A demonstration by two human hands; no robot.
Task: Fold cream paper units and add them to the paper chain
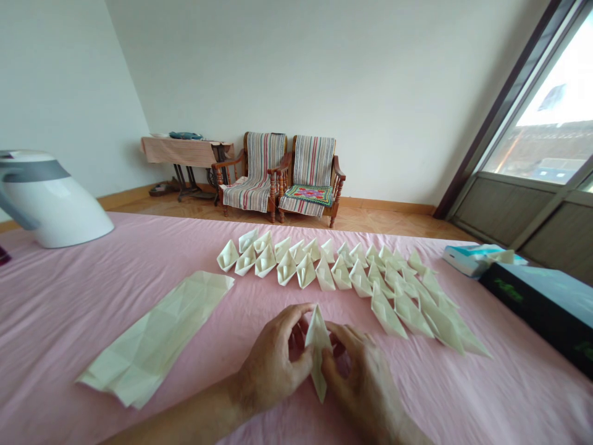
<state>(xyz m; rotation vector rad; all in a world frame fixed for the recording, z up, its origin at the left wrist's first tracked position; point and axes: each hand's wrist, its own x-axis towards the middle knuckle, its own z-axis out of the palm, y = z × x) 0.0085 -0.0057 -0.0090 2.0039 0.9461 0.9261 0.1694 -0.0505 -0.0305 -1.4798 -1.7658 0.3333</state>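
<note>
A pale cream folded paper boat (317,346) points away from me between my two hands, low over the pink cloth. My left hand (278,355) pinches its left side between thumb and fingers. On its right side, my right hand (359,364) grips it the same way. Beyond them, several finished paper boats (306,271) stand in rows that spread toward the right. To the left lies a stack of creased cream paper sheets (157,334), flat on the cloth. Parts of the fingers are hidden behind the boat.
The pink tablecloth (185,247) covers the surface. A white and grey jug (60,201) stands at the far left. At the right are a tissue box (472,259) and a dark box (546,309). Two wooden armchairs (340,170) and a cloth-draped sewing table (180,151) are by the wall.
</note>
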